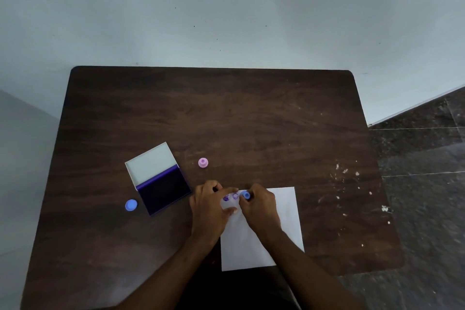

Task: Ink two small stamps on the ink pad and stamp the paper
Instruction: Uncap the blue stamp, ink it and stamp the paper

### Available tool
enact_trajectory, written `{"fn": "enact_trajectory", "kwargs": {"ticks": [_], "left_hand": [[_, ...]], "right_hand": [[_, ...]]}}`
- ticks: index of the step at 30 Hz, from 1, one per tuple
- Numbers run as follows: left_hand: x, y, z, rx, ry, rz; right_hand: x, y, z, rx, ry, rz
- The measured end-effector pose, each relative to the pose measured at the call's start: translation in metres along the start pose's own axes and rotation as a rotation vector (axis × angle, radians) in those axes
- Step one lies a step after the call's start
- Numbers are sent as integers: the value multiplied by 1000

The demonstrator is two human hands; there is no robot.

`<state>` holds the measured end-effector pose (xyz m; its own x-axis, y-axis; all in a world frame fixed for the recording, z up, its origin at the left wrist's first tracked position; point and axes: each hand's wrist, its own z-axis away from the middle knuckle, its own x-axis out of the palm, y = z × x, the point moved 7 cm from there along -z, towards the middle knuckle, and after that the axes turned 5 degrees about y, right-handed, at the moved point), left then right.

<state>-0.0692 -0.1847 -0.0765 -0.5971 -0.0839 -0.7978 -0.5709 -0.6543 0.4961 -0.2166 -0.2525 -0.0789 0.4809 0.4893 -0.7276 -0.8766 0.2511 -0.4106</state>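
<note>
A white sheet of paper [284,214] lies near the table's front edge. My right hand [261,206] holds a small blue stamp [246,195] down on the paper's top left corner. Two purple stamped marks [230,197] show just left of it. My left hand [210,206] rests flat on the paper's left edge, fingers spread, holding nothing. The open ink pad [164,190], with a dark purple pad and a white lid, lies to the left. A pink stamp [203,162] stands behind my hands. A blue round cap [131,205] lies left of the ink pad.
The dark wooden table [226,113] reaches back to a pale wall. White specks mark its right side [352,173]. A dark tiled floor [422,184] lies to the right.
</note>
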Motion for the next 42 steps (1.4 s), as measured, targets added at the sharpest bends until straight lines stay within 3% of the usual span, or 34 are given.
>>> {"fn": "enact_trajectory", "kwargs": {"ticks": [10, 22, 29, 42], "left_hand": [[-4, 5, 3, 47, 39, -30], [-6, 10, 8, -47, -1, -37], [-6, 17, 11, 52, -4, -113], [-8, 16, 15, 127, -1, -145]], "right_hand": [[-3, -5, 5, -65, 45, -23], [-3, 1, 6, -14, -39, -25], [-39, 31, 41, 28, 282, -268], [-38, 25, 45, -19, 266, -370]]}}
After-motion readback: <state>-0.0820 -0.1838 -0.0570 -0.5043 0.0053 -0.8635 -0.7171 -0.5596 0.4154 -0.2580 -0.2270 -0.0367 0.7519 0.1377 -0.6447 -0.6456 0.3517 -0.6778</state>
